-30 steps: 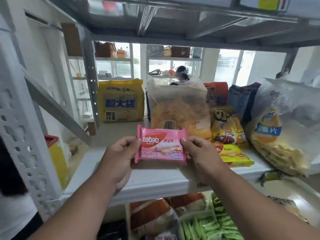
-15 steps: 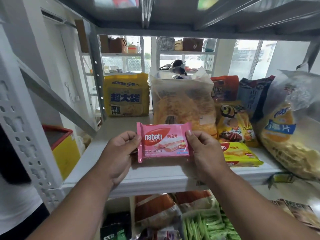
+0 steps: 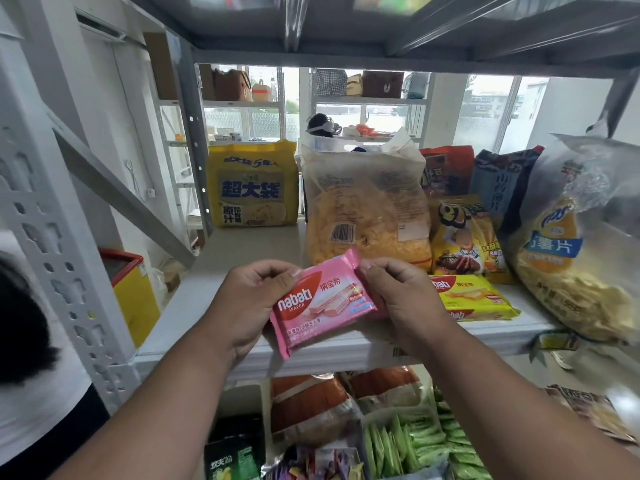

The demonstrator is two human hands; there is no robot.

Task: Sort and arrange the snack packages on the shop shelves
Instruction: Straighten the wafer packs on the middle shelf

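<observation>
pink wafer pack [image 3: 323,301] now tilted between left hand [image 3: 247,306] and right hand [image 3: 403,301].

Premises: small shop or stockroom — metal racking [image 3: 194,157] with perforated uprights is carrying packaged snacks. Middle shelf [image 3: 242,258] is holding a yellow multi-pack bag [image 3: 254,188], a clear bag of yellow crisps [image 3: 367,216], assorted crisp packets [image 3: 464,237] and a yellow wafer pack [image 3: 474,299]. Lower tier is showing green packets [image 3: 408,441] and further bags. Behind — more shelving [image 3: 367,98] is displaying handbags against bright windows [image 3: 491,105]. A red-and-yellow chest [image 3: 131,289] is standing left.
</observation>
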